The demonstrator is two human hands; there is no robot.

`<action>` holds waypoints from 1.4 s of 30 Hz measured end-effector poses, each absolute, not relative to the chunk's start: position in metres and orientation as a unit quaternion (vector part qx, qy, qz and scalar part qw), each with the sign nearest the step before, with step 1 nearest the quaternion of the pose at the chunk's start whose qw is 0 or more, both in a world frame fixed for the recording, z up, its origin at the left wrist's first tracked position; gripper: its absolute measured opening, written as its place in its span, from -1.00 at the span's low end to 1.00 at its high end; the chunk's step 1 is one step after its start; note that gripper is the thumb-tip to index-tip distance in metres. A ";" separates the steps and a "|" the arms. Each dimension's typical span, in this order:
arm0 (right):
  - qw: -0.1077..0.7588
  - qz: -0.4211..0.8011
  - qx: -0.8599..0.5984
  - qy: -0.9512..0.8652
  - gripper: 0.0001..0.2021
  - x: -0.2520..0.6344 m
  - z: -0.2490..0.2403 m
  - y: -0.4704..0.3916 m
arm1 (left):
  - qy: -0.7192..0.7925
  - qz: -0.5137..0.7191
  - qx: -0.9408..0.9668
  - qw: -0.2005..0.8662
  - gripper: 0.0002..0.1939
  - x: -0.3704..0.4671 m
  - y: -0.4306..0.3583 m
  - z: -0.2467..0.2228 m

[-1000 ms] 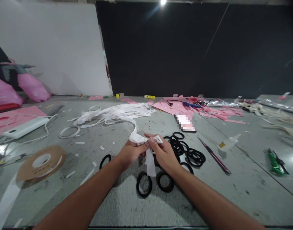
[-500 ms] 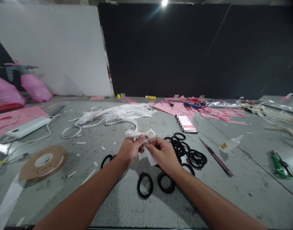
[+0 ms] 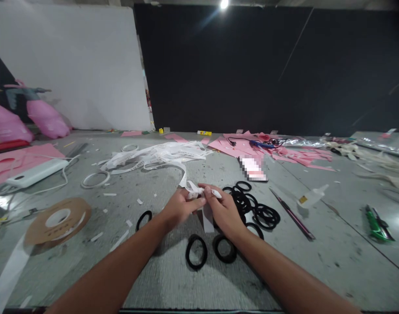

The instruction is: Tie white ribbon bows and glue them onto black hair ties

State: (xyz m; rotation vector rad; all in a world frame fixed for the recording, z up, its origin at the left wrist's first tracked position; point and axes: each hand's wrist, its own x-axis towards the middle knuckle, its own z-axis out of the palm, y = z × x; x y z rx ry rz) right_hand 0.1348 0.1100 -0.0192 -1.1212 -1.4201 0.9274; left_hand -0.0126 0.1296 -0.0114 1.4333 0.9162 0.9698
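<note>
White ribbon (image 3: pixel 194 189) is looped and bunched between my two hands at the middle of the table. My left hand (image 3: pixel 183 206) pinches it from the left, fingers closed. From the right, my right hand (image 3: pixel 221 206) grips the same ribbon, with a short end poking out above the fingers. A flat ribbon tail (image 3: pixel 207 219) hangs below the hands. Behind them the ribbon runs back to a loose white printed heap (image 3: pixel 163 155). Several black hair bands (image 3: pixel 266 216) lie beside my right hand, and two single bands (image 3: pixel 196 253) lie nearer me.
A brown ribbon spool (image 3: pixel 80 211) lies left, below a white power strip (image 3: pixel 38 173). To the right are a pen-like tool (image 3: pixel 294 216), a small glue bottle (image 3: pixel 313 196) and a green cutter (image 3: pixel 377 223). Pink sheets (image 3: pixel 232 146) and a phone (image 3: pixel 253 168) lie farther back.
The ribbon between my hands has turned and bunched into a loop. Its printed end no longer stands up flat, and my right hand's fingers have moved up around it.
</note>
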 end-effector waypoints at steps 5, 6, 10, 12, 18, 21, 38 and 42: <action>0.505 0.292 -0.465 -0.666 -0.63 0.138 -0.019 0.110 | 0.438 0.447 0.621 0.472 -0.52 -0.010 0.127 -0.008; 0.496 0.282 -0.463 -0.678 -0.63 0.138 -0.019 0.109 | 0.452 0.462 0.623 0.441 -0.51 -0.011 0.127 -0.009; 0.484 0.275 -0.463 -0.690 -0.62 0.136 -0.020 0.108 | 0.486 0.512 0.607 0.364 -0.50 -0.012 0.130 -0.015; 0.484 0.273 -0.462 -0.692 -0.64 0.135 -0.019 0.107 | 0.496 0.532 0.577 0.371 -0.52 -0.013 0.131 -0.017; 0.459 0.263 -0.427 -0.733 -0.62 0.131 -0.014 0.100 | 0.504 0.578 0.492 0.412 -0.47 -0.010 0.140 -0.020; 0.465 0.270 -0.428 -0.727 -0.58 0.130 -0.014 0.098 | 0.501 0.583 0.479 0.424 -0.44 -0.011 0.145 -0.021; 0.555 0.515 -0.431 -0.491 -0.70 0.135 -0.020 0.113 | 0.381 0.460 0.665 0.449 -0.55 -0.011 0.128 -0.011; 0.543 0.428 -0.418 -0.589 -0.69 0.137 -0.018 0.114 | 0.366 0.434 0.649 0.506 -0.72 -0.012 0.129 -0.008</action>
